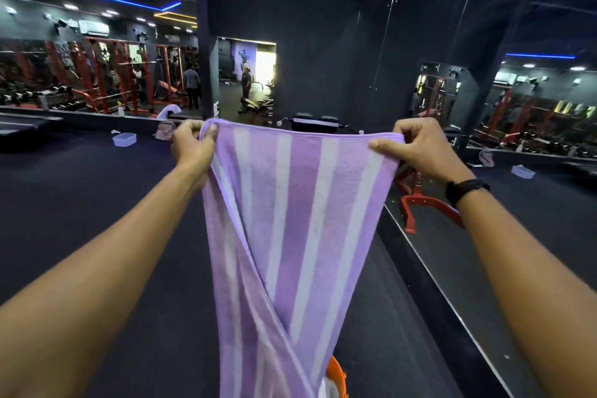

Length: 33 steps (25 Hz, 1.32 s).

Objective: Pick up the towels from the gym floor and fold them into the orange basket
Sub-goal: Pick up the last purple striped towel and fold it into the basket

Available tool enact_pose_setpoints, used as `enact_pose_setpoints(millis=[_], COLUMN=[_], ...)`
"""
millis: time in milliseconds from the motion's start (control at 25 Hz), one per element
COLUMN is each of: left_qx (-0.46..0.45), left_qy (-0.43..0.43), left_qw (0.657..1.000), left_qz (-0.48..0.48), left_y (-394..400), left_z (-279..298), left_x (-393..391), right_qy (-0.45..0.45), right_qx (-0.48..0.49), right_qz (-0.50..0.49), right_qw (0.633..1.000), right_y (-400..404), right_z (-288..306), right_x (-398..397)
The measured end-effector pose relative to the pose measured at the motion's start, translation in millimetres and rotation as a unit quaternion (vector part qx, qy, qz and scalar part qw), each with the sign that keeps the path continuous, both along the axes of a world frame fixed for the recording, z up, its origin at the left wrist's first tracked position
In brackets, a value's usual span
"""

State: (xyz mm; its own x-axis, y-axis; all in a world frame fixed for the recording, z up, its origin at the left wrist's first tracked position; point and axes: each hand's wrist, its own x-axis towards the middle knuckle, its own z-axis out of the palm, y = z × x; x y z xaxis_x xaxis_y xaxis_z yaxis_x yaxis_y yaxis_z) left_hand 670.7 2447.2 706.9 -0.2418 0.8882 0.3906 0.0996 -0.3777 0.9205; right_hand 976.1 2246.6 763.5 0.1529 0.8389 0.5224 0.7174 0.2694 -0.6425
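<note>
1. Head view, grip. Your left hand (193, 147) pinches one top corner of the purple striped towel (300, 223), fingers curled over the hem. Your right hand (408, 147) pinches the opposite top corner between thumb and curled fingers. Both grips are closed on cloth; neither hand is spread.

2. Head view, towel. The towel hangs in front of you at arm's length, top edge stretched nearly level between the hands. Lower down it narrows, and the left side twists across the front, so the panel is not flat.

3. Head view, basket. An orange basket (337, 376) shows only as a rim at the bottom edge, just beside the hanging tail. Its inside is mostly hidden.

4. Head view, surroundings. The dark gym floor (97, 203) lies below; a wall mirror (484, 107) stands to your right. More cloth lies far off by the ledge, near a pale plastic tub (124, 139).

5. Step in hand, as judged: squaring the towel for its first fold. Keep the top hem taut and shake out the twist before bringing corner to corner, or the fold will likely trap a diagonal crease. Keep the tail from dragging over the basket rim.
</note>
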Motion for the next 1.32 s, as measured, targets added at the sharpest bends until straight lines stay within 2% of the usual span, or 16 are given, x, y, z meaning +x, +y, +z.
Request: enact_pose_setpoints(millis=[200, 280, 320, 360, 400, 520, 600, 680, 760, 800, 840, 920, 1000, 1080, 1200, 1320], left_qx=[0.036, 0.041, 0.025, 0.006, -0.015, -0.046, -0.054, -0.098, -0.138, -0.154, -0.162, -0.169, -0.17, -0.138, -0.089, -0.02], left_qy=[-0.008, -0.054, -0.101, -0.135, -0.127, 0.016, 0.023, 0.023, 0.013, 0.02, 0.043, 0.099, 0.092, 0.067, 0.122, 0.18], left_qw=[0.998, 0.989, 0.974, 0.956, 0.948, 0.964, 0.954, 0.904, 0.836, 0.823, 0.84, 0.923, 0.966, 0.974, 0.964, 0.954], left_qz=[-0.056, -0.135, -0.202, -0.261, -0.293, -0.26, -0.295, -0.416, -0.532, -0.547, -0.516, -0.331, -0.174, -0.169, -0.219, -0.238], left_y=[-13, -26, -32, -34, -36, -31, -31, -41, -52, -56, -54, -45, -47, -67, -106, -132], left_z=[-28, -18, -14, -13, -13, -31, -43, -47, -47, -47, -48, -56, -65, -67, -62, -58], left_x=[7, 15, 17, 16, 16, 15, 18, 16, 15, 15, 18, 28, 42, 61, 86, 106], right_qy=[0.115, 0.213, 0.285, 0.339, 0.364, 0.228, 0.206, 0.216, 0.235, 0.251, 0.262, 0.219, 0.21, 0.256, 0.276, 0.307], right_qx=[0.046, 0.007, -0.011, -0.016, -0.02, -0.104, -0.191, -0.252, -0.289, -0.296, -0.284, -0.195, -0.106, -0.087, -0.131, -0.176], right_qz=[-0.057, 0.023, 0.083, 0.116, 0.109, 0.016, 0.049, 0.107, 0.187, 0.194, 0.15, -0.073, -0.207, -0.196, -0.095, -0.002], right_qw=[0.991, 0.977, 0.955, 0.933, 0.925, 0.968, 0.958, 0.937, 0.909, 0.901, 0.91, 0.953, 0.95, 0.943, 0.947, 0.935], right_y=[-7, -16, -22, -28, -30, -33, -34, -41, -48, -49, -46, -33, -19, -11, -2, 2], right_z=[-42, -42, -40, -39, -40, -49, -59, -61, -59, -59, -62, -74, -90, -93, -84, -76], right_x=[23, 30, 30, 32, 35, 44, 45, 36, 27, 22, 20, 24, 28, 11, -24, -51])
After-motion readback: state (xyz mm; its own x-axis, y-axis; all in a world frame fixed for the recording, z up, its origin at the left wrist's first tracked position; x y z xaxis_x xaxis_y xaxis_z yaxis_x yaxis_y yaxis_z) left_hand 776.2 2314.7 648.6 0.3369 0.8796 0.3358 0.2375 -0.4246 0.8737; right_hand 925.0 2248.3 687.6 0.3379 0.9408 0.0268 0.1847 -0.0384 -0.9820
